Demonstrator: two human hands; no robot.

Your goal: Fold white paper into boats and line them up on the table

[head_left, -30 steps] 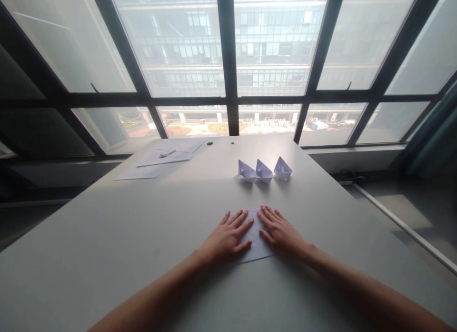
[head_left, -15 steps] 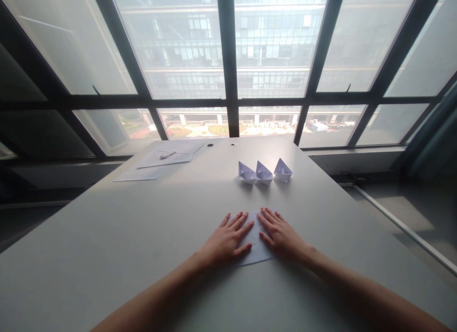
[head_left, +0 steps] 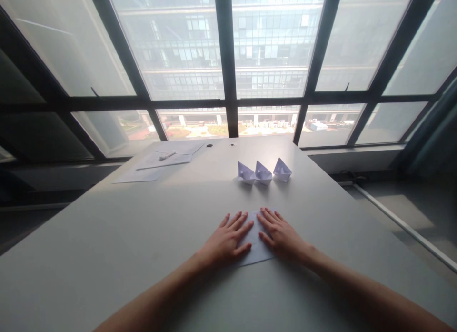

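Under my two hands lies a small sheet of white paper [head_left: 256, 246], flat on the white table. My left hand [head_left: 228, 239] rests palm down over its left side, fingers spread. On the right side of the sheet, my right hand [head_left: 280, 234] also lies flat with its fingers apart. The middle strip and near edge of the paper show between the hands; its sides are covered. Beyond my fingertips stand three folded paper boats, one on the left [head_left: 246, 174], one in the middle [head_left: 263, 174] and one on the right [head_left: 282, 170].
At the far left of the table [head_left: 117, 227] are several sheets of white paper [head_left: 141, 175], with a small white object [head_left: 167, 155] on top. Two round holes are near the table's far edge. A dark-framed window [head_left: 230, 103] rises behind it.
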